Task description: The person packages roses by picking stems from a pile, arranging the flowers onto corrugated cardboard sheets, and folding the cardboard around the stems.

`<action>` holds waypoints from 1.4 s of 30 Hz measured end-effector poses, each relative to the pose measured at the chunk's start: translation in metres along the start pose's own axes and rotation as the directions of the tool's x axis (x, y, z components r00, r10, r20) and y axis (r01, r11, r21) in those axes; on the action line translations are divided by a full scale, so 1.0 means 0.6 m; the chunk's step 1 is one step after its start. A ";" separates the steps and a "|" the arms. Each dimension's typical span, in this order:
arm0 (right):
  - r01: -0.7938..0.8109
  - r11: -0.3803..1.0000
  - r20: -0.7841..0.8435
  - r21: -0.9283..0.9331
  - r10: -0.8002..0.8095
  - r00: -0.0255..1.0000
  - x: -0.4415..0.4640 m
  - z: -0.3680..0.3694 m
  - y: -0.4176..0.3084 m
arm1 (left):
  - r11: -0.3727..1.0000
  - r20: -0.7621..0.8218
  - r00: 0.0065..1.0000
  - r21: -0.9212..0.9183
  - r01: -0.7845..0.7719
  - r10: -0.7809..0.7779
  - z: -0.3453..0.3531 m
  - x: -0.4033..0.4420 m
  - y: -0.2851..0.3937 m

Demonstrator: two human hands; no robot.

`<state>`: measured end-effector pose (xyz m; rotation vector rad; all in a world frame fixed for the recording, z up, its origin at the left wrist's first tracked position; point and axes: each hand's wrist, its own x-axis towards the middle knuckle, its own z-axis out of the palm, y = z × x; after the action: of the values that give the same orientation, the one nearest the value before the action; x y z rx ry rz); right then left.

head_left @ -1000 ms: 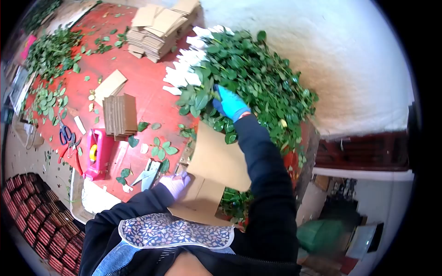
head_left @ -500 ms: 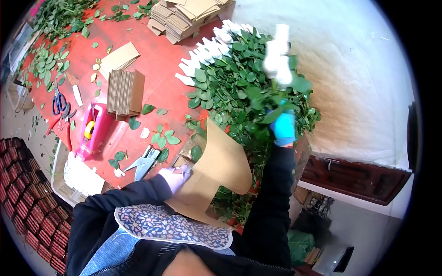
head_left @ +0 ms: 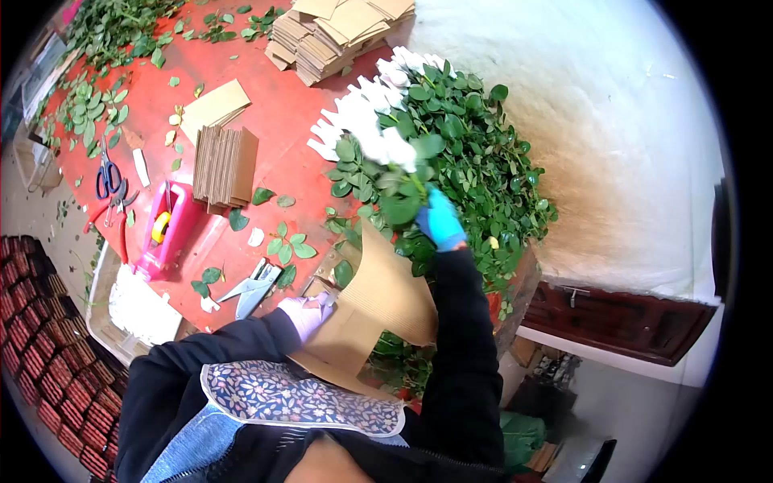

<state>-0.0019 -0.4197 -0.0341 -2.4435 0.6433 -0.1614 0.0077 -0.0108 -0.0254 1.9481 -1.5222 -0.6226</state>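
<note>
My left hand (head_left: pixel 306 315), in a pale purple glove, is closed on the edge of a bent sheet of corrugated cardboard (head_left: pixel 394 282) in front of my apron. My right hand (head_left: pixel 441 221), in a bright blue glove, grips the stems of a few white-headed roses (head_left: pixel 400 150). Their heads point up and left and are blurred by motion. Behind and around that hand lies a big heap of leafy roses (head_left: pixel 483 137), their white heads lined up along its left side. The lower stems in my right hand are hidden behind the cardboard and glove.
On the red table (head_left: pixel 282 161) lie a stapler (head_left: pixel 254 288), a pink tape dispenser (head_left: pixel 167 237), scissors (head_left: pixel 107 175), pruning shears (head_left: pixel 119 201) and loose leaves. Cardboard pieces form a near stack (head_left: pixel 225 167) and a far pile (head_left: pixel 330 40). A white-covered surface (head_left: pixel 596 161) rises at right.
My right hand has swung left and slightly down with its roses, from over the heap's right part towards the heads at left. My left hand stays on the cardboard.
</note>
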 end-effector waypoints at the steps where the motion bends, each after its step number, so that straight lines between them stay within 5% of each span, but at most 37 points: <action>1: -0.035 0.989 -0.011 0.142 0.037 0.999 0.000 -0.012 0.022 | 0.997 -0.031 0.999 -0.079 0.025 -0.027 0.014 0.000 -0.005; 2: -0.064 0.957 -0.022 0.283 0.074 0.997 0.000 -0.025 0.042 | 0.996 -0.017 0.999 -0.071 0.045 -0.046 0.028 -0.001 -0.010; 4: -0.128 0.955 0.001 0.269 0.133 0.991 0.001 -0.039 0.029 | 0.996 0.006 0.998 -0.057 0.063 -0.063 0.032 -0.003 -0.011; 6: -0.174 0.984 0.070 0.036 0.172 0.983 0.010 -0.020 -0.003 | 0.999 -0.045 0.999 -0.034 -0.005 0.003 0.020 -0.001 -0.009; 7: -0.156 0.977 0.135 -0.144 0.175 0.975 0.004 -0.024 -0.125 | 1.000 -0.044 0.999 -0.027 -0.008 0.007 0.018 0.000 -0.008; 9: -0.105 0.961 0.310 -0.257 0.185 0.932 0.018 0.011 -0.184 | 0.999 -0.035 0.999 0.036 -0.036 0.037 0.012 0.000 -0.007; 11: -0.015 0.910 0.284 -0.415 0.146 0.948 0.029 0.087 -0.131 | 0.999 -0.048 0.998 0.038 -0.036 0.037 0.011 0.001 -0.005; 15: -0.029 0.843 0.224 -0.538 0.176 0.959 0.028 0.033 -0.196 | 0.987 0.042 0.992 -0.098 0.125 -0.122 -0.001 0.002 0.000; 17: 0.038 0.903 0.058 -0.429 -0.014 0.998 0.005 -0.030 -0.190 | 0.960 0.070 0.980 -0.202 0.195 -0.185 0.016 -0.002 0.001; 19: -0.010 0.949 -0.072 -0.315 -0.014 0.997 -0.008 -0.099 -0.174 | 0.983 0.008 0.997 -0.162 0.082 -0.082 0.021 -0.002 -0.009; 20: -0.092 0.993 -0.023 0.079 0.094 0.995 -0.012 -0.131 -0.145 | 0.988 -0.036 0.999 -0.152 0.034 -0.040 0.028 -0.004 -0.014; 21: -0.134 0.952 0.007 0.274 0.138 0.990 -0.016 -0.141 -0.106 | 0.991 -0.079 0.997 -0.135 -0.017 0.007 0.034 -0.004 -0.019; 22: -0.177 0.872 0.037 0.456 0.181 0.983 -0.018 -0.151 -0.066 | 0.985 0.038 0.997 -0.157 0.067 -0.061 0.022 -0.003 -0.013; 23: -0.051 0.919 0.006 0.392 0.053 0.999 -0.015 -0.145 -0.010 | 0.977 0.154 0.981 -0.160 0.142 -0.117 0.007 0.003 -0.010; 25: -0.084 0.960 -0.080 0.267 0.109 0.991 -0.031 -0.166 -0.052 | 0.995 0.019 0.998 -0.078 0.061 -0.060 0.011 0.004 -0.006; 29: -0.161 0.958 -0.202 0.236 0.210 0.957 -0.052 -0.199 -0.061 | 1.000 0.089 0.996 0.003 -0.020 0.020 -0.001 0.002 -0.007; 31: -0.005 0.994 -0.245 -0.110 -0.022 0.969 -0.065 -0.239 -0.027 | 1.000 0.166 0.986 0.012 0.001 -0.003 -0.014 0.007 -0.003; 33: 0.041 0.981 -0.363 -0.189 -0.108 0.926 -0.069 -0.298 0.052 | 0.995 0.318 0.942 0.034 0.098 -0.103 -0.003 0.011 -0.005; 36: -0.012 1.000 -0.592 0.021 0.022 0.805 -0.139 -0.407 0.073 | 1.000 0.129 0.991 0.017 -0.026 0.024 -0.016 0.006 0.000; 37: 0.148 0.917 -0.490 0.369 0.057 0.870 -0.177 -0.460 0.072 | 1.000 0.147 0.989 0.018 -0.021 0.018 -0.022 0.006 0.003; 38: 0.250 0.692 -0.382 0.677 0.040 0.923 -0.215 -0.509 0.065 | 0.999 0.151 0.988 0.034 -0.011 0.005 -0.023 0.005 0.004; 40: 0.322 0.462 -0.444 0.827 0.185 0.877 -0.264 -0.537 -0.041 | 0.998 0.208 0.978 0.058 0.000 -0.012 -0.024 0.008 0.005; 41: 0.324 0.565 -0.581 0.758 0.362 0.729 -0.275 -0.521 -0.107 | 0.996 0.249 0.968 0.083 0.019 -0.040 -0.025 0.010 0.006; 42: 0.208 0.717 -0.617 0.666 0.371 0.694 -0.287 -0.513 -0.138 | 0.999 0.222 0.975 0.053 0.001 -0.013 -0.033 0.007 0.010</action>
<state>-0.1978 -0.4393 0.2701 -1.5131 0.8260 -1.1687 0.0179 -0.0129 -0.0072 1.9779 -1.6817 -0.8357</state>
